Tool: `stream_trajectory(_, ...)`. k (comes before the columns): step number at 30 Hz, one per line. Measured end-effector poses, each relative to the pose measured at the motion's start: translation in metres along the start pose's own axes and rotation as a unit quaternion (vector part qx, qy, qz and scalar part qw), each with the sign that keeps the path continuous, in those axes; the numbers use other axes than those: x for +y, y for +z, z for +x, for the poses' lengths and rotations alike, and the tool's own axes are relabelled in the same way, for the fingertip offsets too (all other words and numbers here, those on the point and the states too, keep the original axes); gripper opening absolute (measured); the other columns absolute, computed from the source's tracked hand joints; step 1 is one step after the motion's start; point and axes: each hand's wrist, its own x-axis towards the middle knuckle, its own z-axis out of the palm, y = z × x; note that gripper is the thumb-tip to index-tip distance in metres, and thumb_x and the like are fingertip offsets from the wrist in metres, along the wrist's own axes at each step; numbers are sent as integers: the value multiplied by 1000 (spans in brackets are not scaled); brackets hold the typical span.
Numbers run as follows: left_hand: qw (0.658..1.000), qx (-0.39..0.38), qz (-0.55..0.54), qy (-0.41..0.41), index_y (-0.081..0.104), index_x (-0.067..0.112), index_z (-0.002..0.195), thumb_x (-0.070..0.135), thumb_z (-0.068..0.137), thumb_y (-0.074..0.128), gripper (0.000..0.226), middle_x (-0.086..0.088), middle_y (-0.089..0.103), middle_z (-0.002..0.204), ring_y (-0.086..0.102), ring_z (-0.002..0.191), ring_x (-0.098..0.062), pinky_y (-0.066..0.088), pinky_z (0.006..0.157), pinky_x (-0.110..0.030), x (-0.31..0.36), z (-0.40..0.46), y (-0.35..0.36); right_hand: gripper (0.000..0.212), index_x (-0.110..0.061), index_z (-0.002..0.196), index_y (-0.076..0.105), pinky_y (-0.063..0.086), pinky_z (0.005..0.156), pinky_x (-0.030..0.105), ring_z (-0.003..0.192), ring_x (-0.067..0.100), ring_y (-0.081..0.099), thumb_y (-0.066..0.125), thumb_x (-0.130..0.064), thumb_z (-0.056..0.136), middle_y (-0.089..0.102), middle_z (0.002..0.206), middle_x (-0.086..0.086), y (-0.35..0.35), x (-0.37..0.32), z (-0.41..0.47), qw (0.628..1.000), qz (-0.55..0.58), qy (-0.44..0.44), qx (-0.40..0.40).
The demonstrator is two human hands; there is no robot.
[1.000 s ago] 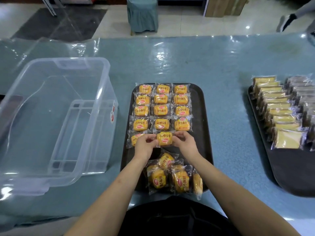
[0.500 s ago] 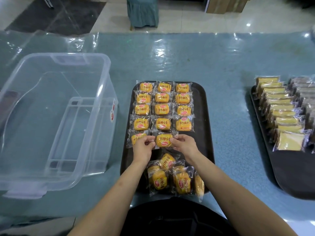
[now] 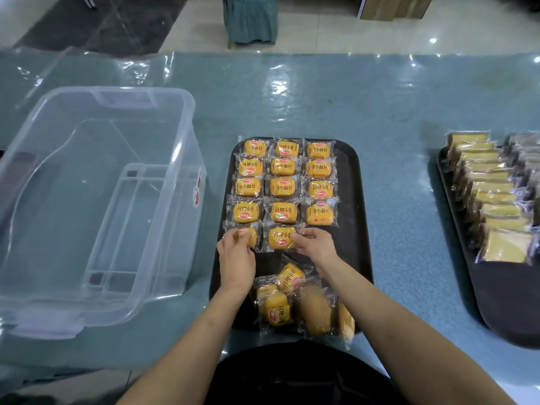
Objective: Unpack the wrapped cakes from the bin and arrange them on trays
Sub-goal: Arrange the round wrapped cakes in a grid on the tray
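Note:
A dark tray (image 3: 349, 182) lies in front of me with several wrapped yellow cakes (image 3: 283, 187) set in neat rows of three. In the nearest row, my left hand (image 3: 236, 260) pinches the leftmost cake (image 3: 247, 235), and my right hand (image 3: 314, 244) holds the right edge of the middle cake (image 3: 279, 238). A loose pile of wrapped cakes (image 3: 295, 305) lies at the tray's near end between my forearms. The clear plastic bin (image 3: 96, 206) stands to the left with nothing visible inside.
A second dark tray (image 3: 502, 302) at the right holds rows of wrapped pale cake slices (image 3: 496, 197). The table is covered in blue-green cloth under clear plastic (image 3: 292, 97). A covered chair (image 3: 249, 19) stands on the floor beyond.
My left hand has shifted from the middle cake to the leftmost cake of the nearest row. My right hand stays on the middle cake. The view has tilted slightly downward.

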Motion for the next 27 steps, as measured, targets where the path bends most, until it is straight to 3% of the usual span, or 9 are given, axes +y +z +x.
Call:
stream_trajectory(6,1000,-15,4,10,57,20,145,0,99,56,50,-3,33,163,20,153,-26,34,123,-42,1,-4,0,34,-15,110,68,63,91,39,93,17,74,87,-30,86,74,108,3,11,6,7,995,-83,-8,53)
stream_trajectory(8,1000,-14,1,14,55,20,147,0,99,56,52,-3,33,163,19,154,-25,33,123,-41,0,-4,-1,34,-17,108,68,60,91,36,94,16,72,86,-36,87,72,106,-1,13,4,4,988,-135,-28,71)
stream_trajectory(12,1000,-17,4,14,55,20,148,0,99,56,53,-3,34,164,20,154,-23,32,124,-40,-2,-4,-3,32,-17,109,67,49,74,25,85,9,65,83,-36,89,69,99,-4,15,-1,-2,981,-173,-39,82)
stream_trajectory(18,996,-7,81,36,61,24,143,10,98,61,47,-3,41,160,27,147,-28,37,121,-45,9,-9,-4,35,-15,113,68,46,65,21,76,3,62,83,-37,90,68,94,-5,14,-1,-2,978,-181,-33,95)
stream_trajectory(23,987,-49,114,106,59,26,145,13,100,58,48,2,48,153,29,140,-24,34,120,-41,25,-15,-2,39,-13,114,69,50,74,25,79,6,64,83,-39,89,71,98,-2,14,0,-2,978,-180,-36,103)
stream_trajectory(27,981,-68,142,112,51,27,151,18,102,54,50,4,49,154,30,141,-25,34,120,-43,28,-13,-2,42,-12,117,69,49,76,27,75,2,57,81,-41,90,68,95,-4,14,0,-2,977,-182,-35,108)
